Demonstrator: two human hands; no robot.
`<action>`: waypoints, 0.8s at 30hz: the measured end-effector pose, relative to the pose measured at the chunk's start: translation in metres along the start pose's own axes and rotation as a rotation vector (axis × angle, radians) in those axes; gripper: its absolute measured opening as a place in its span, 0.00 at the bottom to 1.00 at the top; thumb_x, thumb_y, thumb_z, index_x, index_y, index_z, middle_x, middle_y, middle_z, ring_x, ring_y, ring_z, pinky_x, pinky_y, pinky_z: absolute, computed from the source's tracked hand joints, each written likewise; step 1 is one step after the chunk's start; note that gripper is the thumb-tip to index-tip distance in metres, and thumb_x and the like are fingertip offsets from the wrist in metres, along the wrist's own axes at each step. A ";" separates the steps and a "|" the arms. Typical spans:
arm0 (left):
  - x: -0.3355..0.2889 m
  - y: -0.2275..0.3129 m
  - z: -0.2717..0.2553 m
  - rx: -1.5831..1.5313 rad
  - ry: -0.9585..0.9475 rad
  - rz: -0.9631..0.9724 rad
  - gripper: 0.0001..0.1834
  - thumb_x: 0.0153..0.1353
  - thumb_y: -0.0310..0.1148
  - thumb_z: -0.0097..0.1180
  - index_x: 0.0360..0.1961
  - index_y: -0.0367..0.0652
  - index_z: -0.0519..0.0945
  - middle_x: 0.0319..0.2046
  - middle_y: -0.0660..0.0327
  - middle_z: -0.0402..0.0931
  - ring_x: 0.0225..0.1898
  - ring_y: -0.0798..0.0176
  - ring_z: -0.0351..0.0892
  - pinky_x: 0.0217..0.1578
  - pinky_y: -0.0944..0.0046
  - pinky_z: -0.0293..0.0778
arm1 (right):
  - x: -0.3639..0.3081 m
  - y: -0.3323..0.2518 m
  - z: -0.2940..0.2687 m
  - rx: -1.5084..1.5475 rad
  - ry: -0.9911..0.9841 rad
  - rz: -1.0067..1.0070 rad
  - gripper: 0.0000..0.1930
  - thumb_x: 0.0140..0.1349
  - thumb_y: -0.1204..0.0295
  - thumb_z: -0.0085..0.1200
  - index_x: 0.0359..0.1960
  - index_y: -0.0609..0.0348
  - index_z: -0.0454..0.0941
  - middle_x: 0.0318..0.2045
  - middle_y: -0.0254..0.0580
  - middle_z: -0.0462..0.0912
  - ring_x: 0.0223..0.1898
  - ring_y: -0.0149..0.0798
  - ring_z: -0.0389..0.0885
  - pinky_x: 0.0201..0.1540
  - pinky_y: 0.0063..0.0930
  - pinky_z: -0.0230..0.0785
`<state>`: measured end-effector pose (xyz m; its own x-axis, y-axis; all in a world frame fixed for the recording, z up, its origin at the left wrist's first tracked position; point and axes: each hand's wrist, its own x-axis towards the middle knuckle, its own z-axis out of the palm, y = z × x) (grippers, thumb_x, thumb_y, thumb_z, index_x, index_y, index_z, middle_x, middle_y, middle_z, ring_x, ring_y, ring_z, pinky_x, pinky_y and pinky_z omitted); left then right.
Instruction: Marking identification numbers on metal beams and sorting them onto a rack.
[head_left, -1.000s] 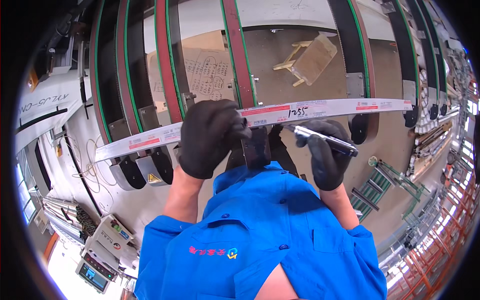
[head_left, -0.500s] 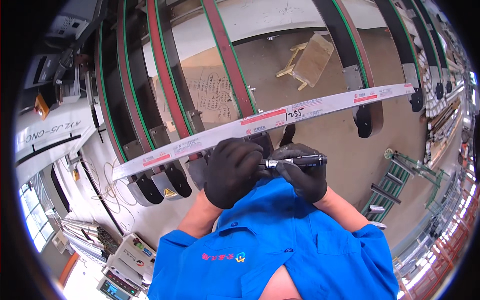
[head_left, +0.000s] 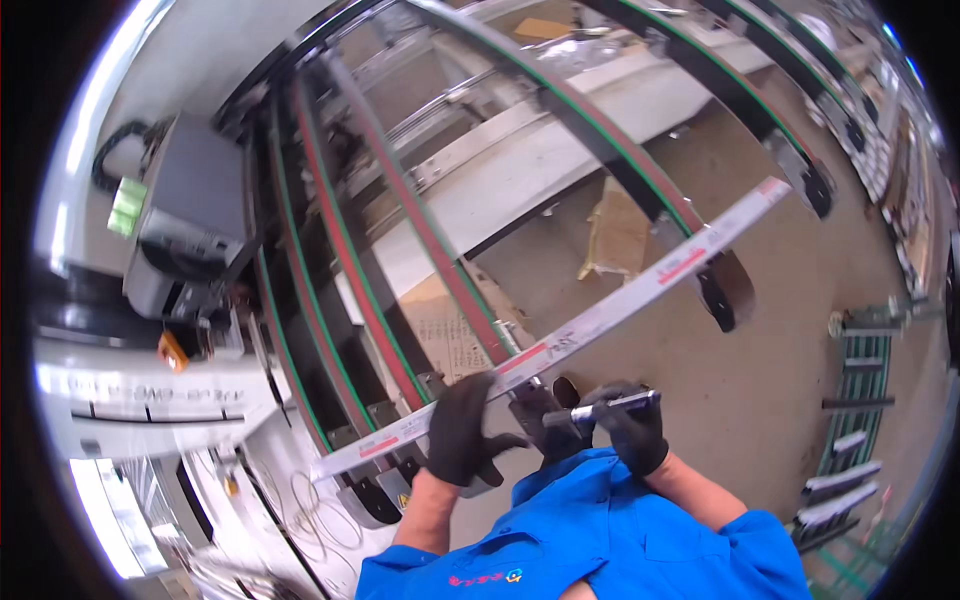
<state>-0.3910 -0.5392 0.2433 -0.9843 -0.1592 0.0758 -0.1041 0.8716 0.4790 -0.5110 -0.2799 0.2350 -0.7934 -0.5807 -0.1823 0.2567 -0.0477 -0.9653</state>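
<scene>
1. Since a moment ago the hands have parted: the left hand [head_left: 468, 435] now grips the long white strip [head_left: 600, 320] alone, while the right hand [head_left: 630, 428] stays closed around a black marker [head_left: 612, 406] just beside it.
2. The strip is thin and pale with red labels, lying slantwise across the curved rails [head_left: 420, 230].
3. Its far end reaches past the rail ends; bare floor [head_left: 790, 330] lies open to the right.

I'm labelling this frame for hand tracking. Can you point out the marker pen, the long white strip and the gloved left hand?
marker pen [head_left: 612, 405], head view, middle of its dark barrel.
long white strip [head_left: 620, 305], head view, flat face past mid-length.
left hand [head_left: 462, 432], head view, back of the black glove.
</scene>
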 end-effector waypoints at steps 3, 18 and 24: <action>-0.014 -0.048 0.004 0.178 -0.064 -0.028 0.46 0.45 0.53 0.80 0.62 0.41 0.77 0.54 0.46 0.82 0.56 0.37 0.81 0.60 0.44 0.74 | -0.013 0.005 -0.043 0.093 0.211 -0.025 0.08 0.72 0.75 0.55 0.43 0.67 0.85 0.39 0.46 0.87 0.40 0.34 0.85 0.44 0.31 0.79; -0.009 0.034 0.018 0.811 -0.014 -0.178 0.44 0.57 0.76 0.60 0.41 0.36 0.84 0.36 0.39 0.86 0.43 0.34 0.86 0.40 0.39 0.82 | -0.232 0.047 -0.253 0.614 0.687 -0.177 0.10 0.77 0.65 0.56 0.44 0.59 0.82 0.35 0.34 0.85 0.31 0.25 0.82 0.33 0.23 0.76; 0.044 0.230 0.095 0.297 0.471 1.218 0.44 0.64 0.70 0.60 0.50 0.30 0.84 0.46 0.38 0.86 0.47 0.33 0.86 0.49 0.43 0.82 | -0.359 0.046 -0.360 0.532 0.861 -0.199 0.08 0.74 0.66 0.59 0.43 0.58 0.81 0.31 0.33 0.84 0.24 0.24 0.77 0.26 0.23 0.70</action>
<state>-0.4721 -0.3022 0.2737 -0.3349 0.6946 0.6367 0.7128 0.6287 -0.3109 -0.4128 0.2195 0.1888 -0.9210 0.2456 -0.3025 0.1225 -0.5545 -0.8231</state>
